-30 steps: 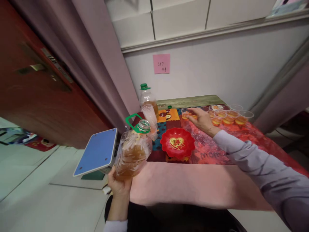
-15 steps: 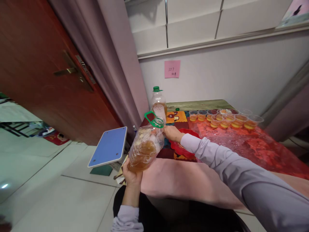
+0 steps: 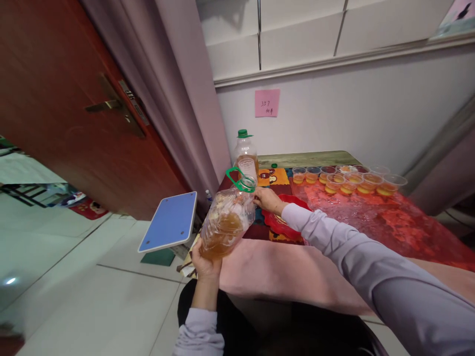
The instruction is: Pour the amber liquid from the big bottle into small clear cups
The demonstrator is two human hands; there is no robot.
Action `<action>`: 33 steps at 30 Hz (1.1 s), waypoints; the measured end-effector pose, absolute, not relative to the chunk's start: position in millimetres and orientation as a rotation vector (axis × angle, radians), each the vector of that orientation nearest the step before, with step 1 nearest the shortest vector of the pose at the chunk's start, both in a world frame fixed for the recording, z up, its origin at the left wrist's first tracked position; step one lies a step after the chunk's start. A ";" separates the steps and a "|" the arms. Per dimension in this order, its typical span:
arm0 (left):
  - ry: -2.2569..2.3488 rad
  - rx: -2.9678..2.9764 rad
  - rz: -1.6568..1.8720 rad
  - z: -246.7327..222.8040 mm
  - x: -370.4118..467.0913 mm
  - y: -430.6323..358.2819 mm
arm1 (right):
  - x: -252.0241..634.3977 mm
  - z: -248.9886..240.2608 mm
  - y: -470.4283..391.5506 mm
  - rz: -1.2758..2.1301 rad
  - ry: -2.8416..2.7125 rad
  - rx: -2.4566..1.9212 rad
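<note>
left hand [image 3: 206, 266] grasping base of tilted bottle [image 3: 225, 231], right hand [image 3: 270, 201] beside bottle neck, its hold unclear, filled cups [image 3: 367, 185] far right on desk [image 3: 308, 159]

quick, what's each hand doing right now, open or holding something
Left hand: holding the tilted, green-handled bottle near its base.
Right hand: beside the bottle's upper part; cannot tell whether it grips anything.

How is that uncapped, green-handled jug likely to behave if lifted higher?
The green-handled jug is probably heavy toward its base, where amber liquid pools. Its clear, ridged plastic wall might flex where the left hand grips it. Since it leans with its mouth open, it could spill if tipped further.
</note>
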State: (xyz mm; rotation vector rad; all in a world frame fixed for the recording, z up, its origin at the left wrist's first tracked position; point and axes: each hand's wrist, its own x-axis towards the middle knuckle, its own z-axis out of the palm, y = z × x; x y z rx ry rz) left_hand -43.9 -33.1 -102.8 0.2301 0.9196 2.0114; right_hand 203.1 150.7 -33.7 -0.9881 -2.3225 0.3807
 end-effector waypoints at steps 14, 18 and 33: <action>0.935 0.308 2.009 -97.6 -42.5 -34.1 | 250.8 16.5 134.1 0.289 -1.968 -0.843; 0.932 0.308 2.016 -93.7 -40.0 -33.5 | 305.1 11.9 104.2 0.209 -1.991 -0.876; 0.948 0.255 2.052 -82.6 -33.8 -32.5 | 352.4 -55.2 73.5 0.206 -2.206 -1.117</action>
